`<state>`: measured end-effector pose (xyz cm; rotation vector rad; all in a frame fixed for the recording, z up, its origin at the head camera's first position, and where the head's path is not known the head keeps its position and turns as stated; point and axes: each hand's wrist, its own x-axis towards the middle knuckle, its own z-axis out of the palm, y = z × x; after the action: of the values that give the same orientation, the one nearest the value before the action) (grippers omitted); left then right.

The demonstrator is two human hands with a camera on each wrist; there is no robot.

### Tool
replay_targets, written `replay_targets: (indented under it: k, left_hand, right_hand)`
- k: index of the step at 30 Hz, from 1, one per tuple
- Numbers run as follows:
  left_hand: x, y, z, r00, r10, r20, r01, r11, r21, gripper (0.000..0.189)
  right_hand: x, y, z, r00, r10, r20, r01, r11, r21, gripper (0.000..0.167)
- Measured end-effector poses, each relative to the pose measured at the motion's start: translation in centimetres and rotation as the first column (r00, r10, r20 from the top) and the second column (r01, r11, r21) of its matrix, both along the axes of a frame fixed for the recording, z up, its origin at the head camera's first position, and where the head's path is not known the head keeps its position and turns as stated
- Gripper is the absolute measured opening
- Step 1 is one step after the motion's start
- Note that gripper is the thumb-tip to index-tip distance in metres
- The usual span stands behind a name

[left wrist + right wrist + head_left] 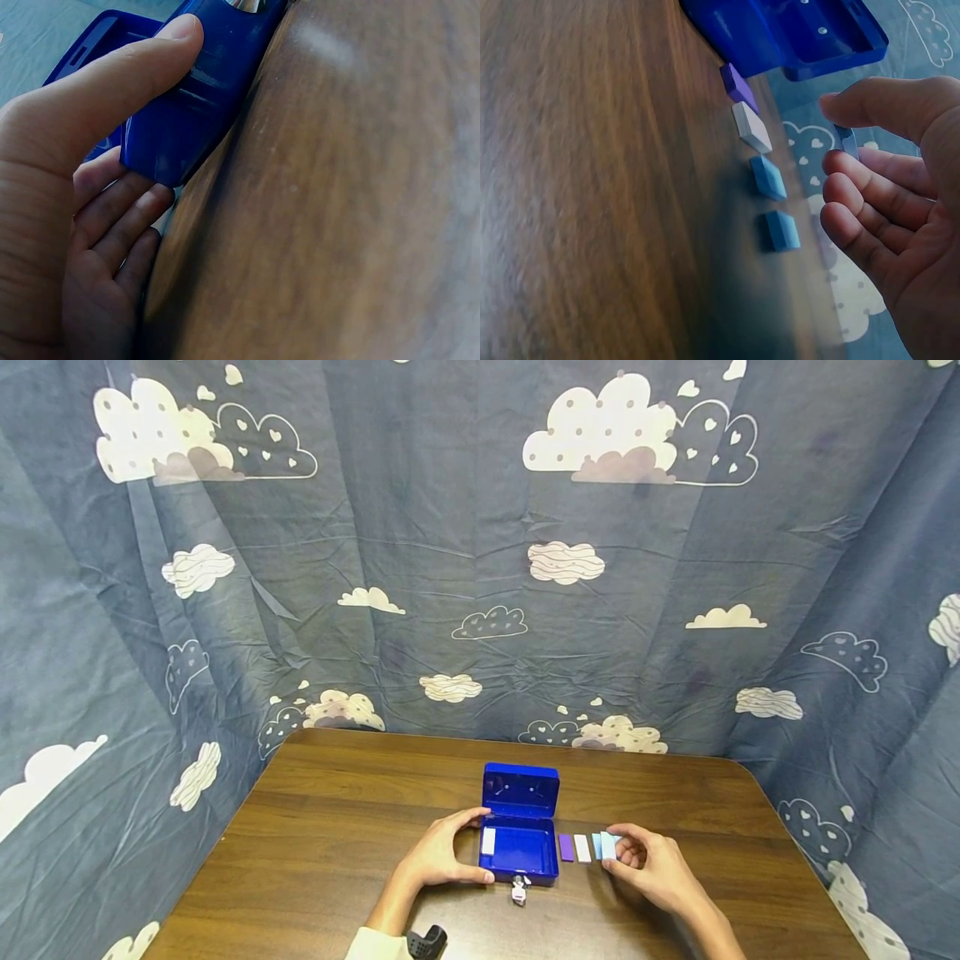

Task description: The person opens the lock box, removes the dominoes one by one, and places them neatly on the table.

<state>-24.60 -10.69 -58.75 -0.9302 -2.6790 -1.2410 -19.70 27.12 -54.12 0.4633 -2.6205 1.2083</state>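
Observation:
A blue metal cash box (520,852) stands on the table with its lid (521,791) raised. My left hand (438,853) holds its left side, the thumb on the front wall and the fingers round toward the back corner. One white block (489,841) lies inside at the left. To the right of the box, my right hand (651,862) pinches a light blue block (608,845) between thumb and fingers. Below that hand, a purple block (739,88), a white block (751,127) and two blue blocks (768,178) lie in a row on the table.
A small key with a white tag (519,891) hangs at the front of the box. The brown wooden table (337,827) ends at a grey-blue cloud-print curtain (480,568) behind and on both sides. A dark wrist strap (426,942) shows near the left sleeve.

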Motion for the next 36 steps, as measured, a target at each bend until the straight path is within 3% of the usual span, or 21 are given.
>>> replay_targets:
  k: [18, 28, 36]
  left_hand:
    - [-0.1, 0.0, 0.0, 1.000, -0.007, 0.001, 0.007, 1.000, 0.004, 0.096]
    - [-0.1, 0.0, -0.1, 1.000, -0.010, 0.007, 0.010, 1.000, 0.011, 0.096]
    - [-0.1, 0.0, -0.1, 1.000, 0.006, 0.008, -0.006, 1.000, -0.001, 0.097]
  right_hand:
    - [0.4, 1.9, -1.1, 1.000, -0.029, 0.010, 0.028, 0.999, 0.040, 0.039]
    - [0.0, 2.9, -2.6, 0.999, -0.043, 0.022, 0.041, 0.997, 0.067, 0.041]
    - [-0.3, 3.3, -2.6, 0.997, -0.069, 0.041, 0.066, 0.995, 0.075, 0.042]
